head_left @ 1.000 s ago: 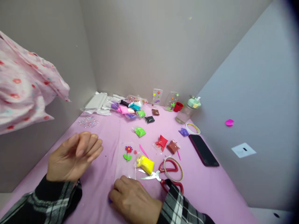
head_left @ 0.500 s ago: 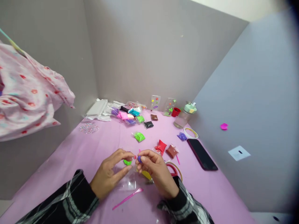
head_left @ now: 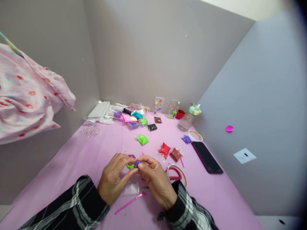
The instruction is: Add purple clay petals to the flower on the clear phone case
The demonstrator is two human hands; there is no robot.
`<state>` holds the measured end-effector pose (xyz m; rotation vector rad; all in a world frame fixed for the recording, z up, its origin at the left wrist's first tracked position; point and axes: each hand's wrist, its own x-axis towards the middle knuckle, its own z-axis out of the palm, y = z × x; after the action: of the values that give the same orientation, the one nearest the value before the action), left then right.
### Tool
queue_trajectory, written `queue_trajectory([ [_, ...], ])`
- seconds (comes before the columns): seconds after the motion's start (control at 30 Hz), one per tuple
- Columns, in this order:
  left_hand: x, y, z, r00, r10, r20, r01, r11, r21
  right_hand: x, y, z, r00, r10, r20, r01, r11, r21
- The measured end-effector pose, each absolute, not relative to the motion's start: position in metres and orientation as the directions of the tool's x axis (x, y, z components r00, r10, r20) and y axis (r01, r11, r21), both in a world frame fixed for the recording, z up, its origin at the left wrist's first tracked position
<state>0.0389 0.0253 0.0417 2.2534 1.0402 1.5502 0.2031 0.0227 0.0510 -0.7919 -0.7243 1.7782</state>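
Note:
A small lump of purple clay (head_left: 137,164) is pinched between the fingertips of both hands, above the middle front of the table. My left hand (head_left: 114,179) closes on it from the left, thumb and index finger at its edge. From the other side, my right hand (head_left: 157,180) grips it with thumb and fingers. Just behind the fingers show a bright green piece (head_left: 130,166) and small red and blue bits (head_left: 131,156), partly covered by my left hand. Below the hands lie a clear plastic piece (head_left: 132,188) and a pink modelling tool (head_left: 130,203).
Red-handled scissors (head_left: 176,177) and a tape roll (head_left: 184,179) lie right of my hand. Behind are red (head_left: 164,150), brown (head_left: 176,154) and green (head_left: 142,139) clay packets. A phone (head_left: 207,158) and a bottle (head_left: 188,119) stand along the right side. Patterned cloth (head_left: 33,95) hangs at left.
Both hands have come together, and my left fingers have closed onto the purple clay. My right hand has shifted slightly left with it. The red and blue bits behind are more visible.

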Motion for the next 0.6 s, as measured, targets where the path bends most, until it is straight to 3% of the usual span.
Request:
queue_trajectory([
  [0.6, 0.0323, 0.0316, 0.0385, 0.305, 0.560, 0.770, 0.455, -0.796, 0.399, 0.2035, 0.0220, 0.0508, -0.290, 0.943, -0.164, -0.501, -0.295, -0.813],
])
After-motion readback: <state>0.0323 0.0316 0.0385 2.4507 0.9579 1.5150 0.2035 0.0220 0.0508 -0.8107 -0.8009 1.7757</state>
